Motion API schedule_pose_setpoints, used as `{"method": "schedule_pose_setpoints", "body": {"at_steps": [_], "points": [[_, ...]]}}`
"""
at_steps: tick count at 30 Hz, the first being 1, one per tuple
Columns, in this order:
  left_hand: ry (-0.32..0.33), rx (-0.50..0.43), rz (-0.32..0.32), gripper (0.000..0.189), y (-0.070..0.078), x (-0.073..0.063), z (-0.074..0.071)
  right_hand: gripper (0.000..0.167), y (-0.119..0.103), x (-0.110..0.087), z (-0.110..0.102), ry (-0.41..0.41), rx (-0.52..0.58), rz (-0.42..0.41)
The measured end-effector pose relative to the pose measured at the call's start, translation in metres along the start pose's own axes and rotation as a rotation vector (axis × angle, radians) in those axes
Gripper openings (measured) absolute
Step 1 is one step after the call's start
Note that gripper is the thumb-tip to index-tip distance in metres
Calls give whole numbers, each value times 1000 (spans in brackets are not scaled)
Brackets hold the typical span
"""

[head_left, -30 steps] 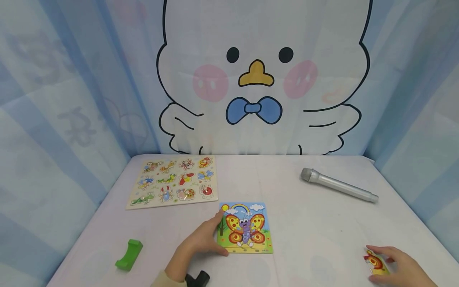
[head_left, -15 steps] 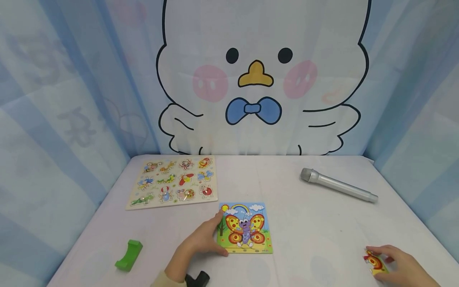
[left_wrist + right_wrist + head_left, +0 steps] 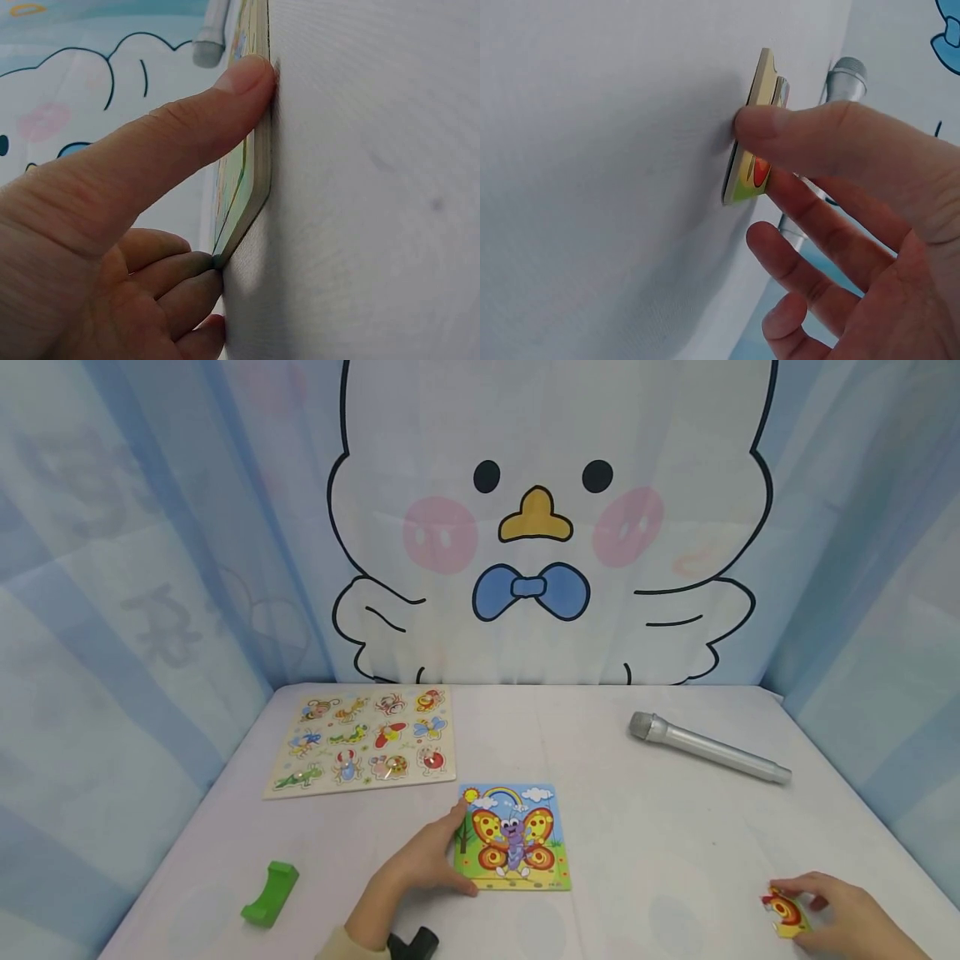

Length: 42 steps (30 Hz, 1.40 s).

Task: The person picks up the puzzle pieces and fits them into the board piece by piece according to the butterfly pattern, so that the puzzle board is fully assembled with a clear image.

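In the head view, a square butterfly jigsaw puzzle (image 3: 514, 837) lies on the table. My left hand (image 3: 429, 857) holds it at the left side, with the thumb at the near edge and the fingers along the left edge. The left wrist view shows that thumb (image 3: 247, 75) against the puzzle's side. At the lower right, my right hand (image 3: 843, 910) pinches a jigsaw piece (image 3: 786, 914) with a red and yellow spiral. Seen from the right wrist, the piece (image 3: 742, 176) is thin and tilted close over the table, the thumb across it and the other fingers curled behind.
An insect peg puzzle board (image 3: 363, 742) lies at the back left. A silver microphone (image 3: 708, 747) rests at the back right. A green arch-shaped block (image 3: 271, 894) is at the front left. A black object (image 3: 414, 945) shows beside the left wrist. Curtains surround the table.
My right hand has shifted slightly to the right, and the piece has turned a little in its fingers, showing less of its near end. The left hand and puzzle have stayed put.
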<state>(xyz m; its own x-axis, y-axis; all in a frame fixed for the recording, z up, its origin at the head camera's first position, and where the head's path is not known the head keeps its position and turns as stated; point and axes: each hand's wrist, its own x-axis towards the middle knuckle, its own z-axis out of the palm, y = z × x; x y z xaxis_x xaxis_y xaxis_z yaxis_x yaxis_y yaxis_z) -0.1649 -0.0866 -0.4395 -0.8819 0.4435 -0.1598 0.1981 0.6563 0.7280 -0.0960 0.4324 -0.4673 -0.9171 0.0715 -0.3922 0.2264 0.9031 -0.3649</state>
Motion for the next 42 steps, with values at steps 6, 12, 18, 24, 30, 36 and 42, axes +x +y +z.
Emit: {"method": "schedule_pose_setpoints", "body": {"at_steps": [6, 12, 18, 24, 30, 36, 42], "points": [[0, -9, -1, 114, 0, 0, 1, 65, -21, -13, -9, 3, 8, 10], [2, -4, -1, 113, 0, 0, 1, 68, -19, -12, -8, 7, 6, 10], [0, 0, -2, 113, 0, 0, 0, 62, -26, -16, -10, 30, -5, -17], [-5, -2, -1, 113, -1, 0, 0, 66, -28, -17, -13, 23, -23, -4], [-2, -9, -1, 113, -1, 0, 1, 64, -34, -22, -17, 16, 0, 19], [-2, -13, -6, 114, 0, 0, 1, 62, -39, -25, -21, 10, -10, 36], [-6, -11, -1, 113, 1, 0, 0, 62, -42, -28, -27, 50, -60, -20]]}}
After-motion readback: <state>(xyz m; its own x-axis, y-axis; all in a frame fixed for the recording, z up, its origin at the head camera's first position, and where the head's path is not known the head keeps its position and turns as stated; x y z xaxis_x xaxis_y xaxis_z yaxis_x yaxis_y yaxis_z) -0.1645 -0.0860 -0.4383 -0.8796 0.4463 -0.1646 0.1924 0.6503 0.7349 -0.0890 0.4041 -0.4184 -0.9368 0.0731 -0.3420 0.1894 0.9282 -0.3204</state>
